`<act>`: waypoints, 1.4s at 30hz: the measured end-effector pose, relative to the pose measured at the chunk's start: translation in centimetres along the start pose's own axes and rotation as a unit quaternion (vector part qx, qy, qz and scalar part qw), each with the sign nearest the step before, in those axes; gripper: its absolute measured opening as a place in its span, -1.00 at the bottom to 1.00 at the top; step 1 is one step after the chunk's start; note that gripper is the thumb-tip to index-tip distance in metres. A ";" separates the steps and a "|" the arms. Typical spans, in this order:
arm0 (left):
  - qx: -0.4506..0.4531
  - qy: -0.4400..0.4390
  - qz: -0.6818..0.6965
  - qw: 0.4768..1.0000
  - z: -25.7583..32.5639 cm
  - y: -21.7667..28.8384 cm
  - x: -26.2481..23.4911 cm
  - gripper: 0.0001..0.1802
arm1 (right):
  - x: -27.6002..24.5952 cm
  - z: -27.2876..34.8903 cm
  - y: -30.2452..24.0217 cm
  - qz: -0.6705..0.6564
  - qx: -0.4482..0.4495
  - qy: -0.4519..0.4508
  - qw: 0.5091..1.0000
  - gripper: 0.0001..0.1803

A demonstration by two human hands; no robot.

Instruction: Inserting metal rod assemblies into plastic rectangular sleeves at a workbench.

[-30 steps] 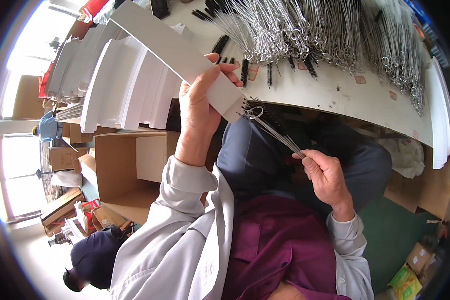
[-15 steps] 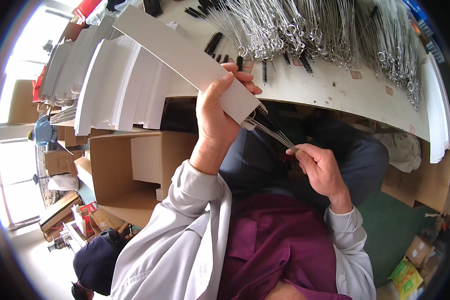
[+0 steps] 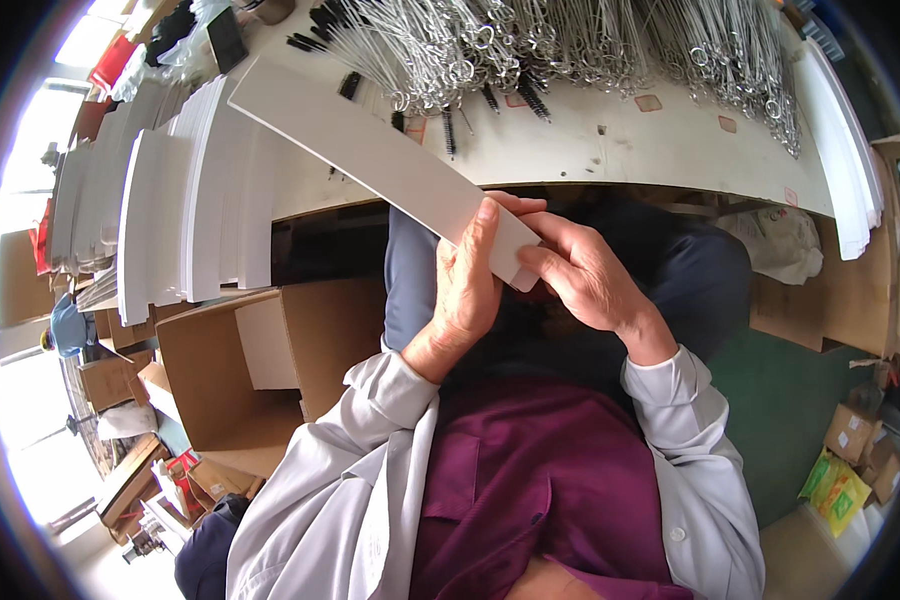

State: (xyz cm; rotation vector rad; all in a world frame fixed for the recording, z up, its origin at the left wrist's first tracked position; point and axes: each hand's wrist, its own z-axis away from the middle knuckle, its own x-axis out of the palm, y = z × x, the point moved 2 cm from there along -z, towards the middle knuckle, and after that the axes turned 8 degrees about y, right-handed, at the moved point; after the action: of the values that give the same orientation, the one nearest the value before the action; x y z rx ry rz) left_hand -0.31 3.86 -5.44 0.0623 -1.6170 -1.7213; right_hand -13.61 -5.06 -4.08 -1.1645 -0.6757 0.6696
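A long, narrow white box [image 3: 370, 155] slants from the upper left down to my hands above my lap. My left hand [image 3: 473, 285] is wrapped round it near its lower end, thumb lying along the edge. My right hand [image 3: 592, 275] grips the lower right end, with the thumb pressed on the end part and the fingers behind. No wire brush shows sticking out of the box; its inside is hidden. On the table beyond lies a big heap of wire-handled brushes [image 3: 530, 40] with looped ends and black bristles.
Flat white boxes [image 3: 160, 200] stand in rows at the left, and more white boxes [image 3: 838, 150] lie at the table's right edge. An open cardboard carton [image 3: 225, 430] sits below the left rows. The table's front edge [image 3: 570, 184] runs beyond my hands. Another person's dark clothing [image 3: 205, 550] shows lower left.
The wires that my right hand held at the box's end are out of sight. That hand has moved up and left onto the box end. The view has shifted somewhat.
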 end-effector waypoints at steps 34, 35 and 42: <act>0.242 -0.172 -0.643 0.706 3.1 1.8 -0.8 -0.50 | -6.9 3.3 -0.8 0.341 -0.201 0.278 0.875 -0.64; 0.241 -0.174 -0.641 0.708 3.2 1.5 -0.6 -0.50 | -5.9 3.0 -0.1 0.337 -0.202 0.281 0.876 -0.66; 0.194 -0.160 -0.666 0.703 3.1 1.1 -1.2 -0.47 | -4.5 3.3 1.7 0.073 -0.098 0.196 0.973 -0.68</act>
State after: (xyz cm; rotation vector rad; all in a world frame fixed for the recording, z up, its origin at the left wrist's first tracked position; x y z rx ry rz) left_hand -0.52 7.21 -4.41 1.5725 -2.4117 -2.3643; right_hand -19.18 -6.09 -5.43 -1.4893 -0.3271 0.4805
